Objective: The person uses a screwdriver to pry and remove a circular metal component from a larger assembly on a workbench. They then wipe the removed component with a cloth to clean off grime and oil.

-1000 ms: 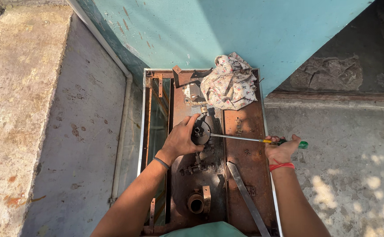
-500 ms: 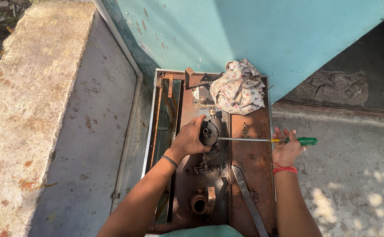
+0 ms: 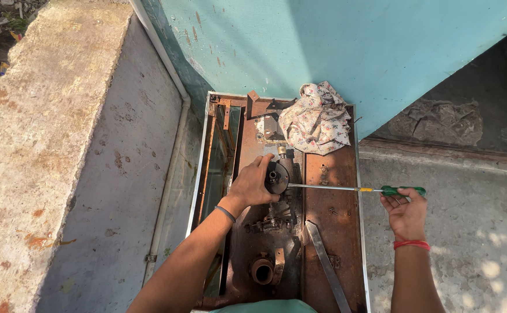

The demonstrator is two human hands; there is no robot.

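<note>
Head view looks straight down on a rusty metal tray (image 3: 337,232) set against a turquoise wall (image 3: 323,46), and every place below is given relative to that tray. Near its middle sits a dark round part (image 3: 276,178). The left hand (image 3: 252,185) is curled around this part from the tray's left side, fingers closed on it, a dark band at the wrist. The right hand (image 3: 405,211) lies past the tray's right edge, over the concrete floor (image 3: 468,232), fingers wrapped loosely about the green handle of a long screwdriver (image 3: 352,189); a red band circles that wrist. The screwdriver's thin shaft runs level across the tray's right half, and its tip meets the round part.

Compared with half a second ago, the right hand has slid further out along the handle, so more of the shaft shows over the tray, while the left hand stays clamped on the round part. That reads as the tool seated and the part held steady against it.

At the tray's far end, touching the wall, lies a crumpled flowered cloth (image 3: 317,119). Toward the near end stands a short rusty pipe stub (image 3: 261,270), with a flat metal strip (image 3: 326,266) angled just right of it. A white pipe (image 3: 169,150) runs along the ground well left of the tray
</note>
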